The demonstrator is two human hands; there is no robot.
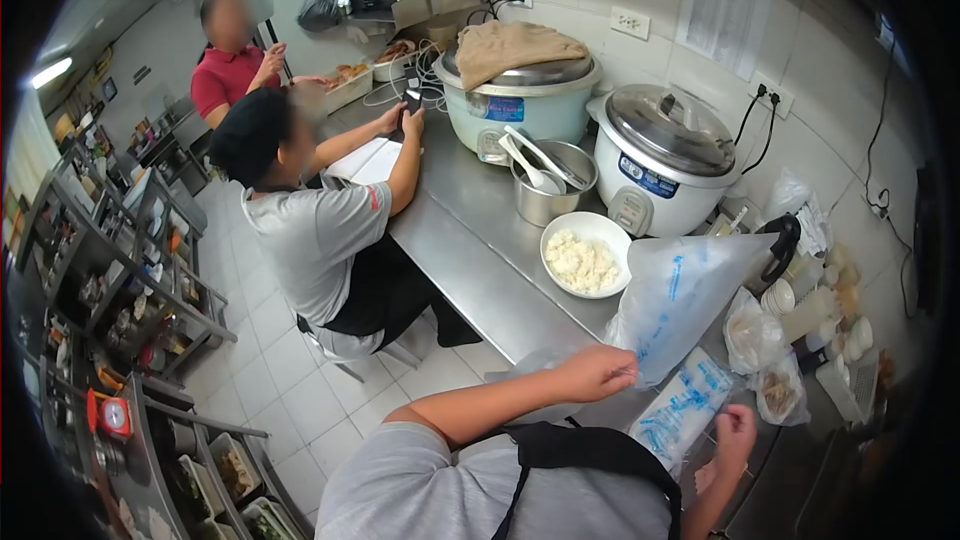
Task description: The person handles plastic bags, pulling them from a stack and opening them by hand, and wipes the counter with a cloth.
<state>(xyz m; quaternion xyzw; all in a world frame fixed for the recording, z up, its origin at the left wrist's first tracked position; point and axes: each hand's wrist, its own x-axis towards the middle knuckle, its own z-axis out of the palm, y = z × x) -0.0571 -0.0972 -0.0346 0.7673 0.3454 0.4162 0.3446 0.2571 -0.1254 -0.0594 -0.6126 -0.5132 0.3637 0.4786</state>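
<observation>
My left hand is closed, its fingertips pinched at the lower corner of a translucent plastic bag with blue print. Thin clear film also shows behind that forearm. My right hand has its fingers curled together beside a flat pack of plastic bags with blue print; I cannot make out anything in it. Beyond the left hand, a white bowl holds cooked white rice. Behind the bowl stands a metal pot with a white rice paddle and tongs in it.
Two large rice cookers, one pale green with a brown cloth on its lid and one white, line the wall. Knotted food bags and stacked containers lie at right. A seated co-worker holds a phone at the steel table; another person stands beyond.
</observation>
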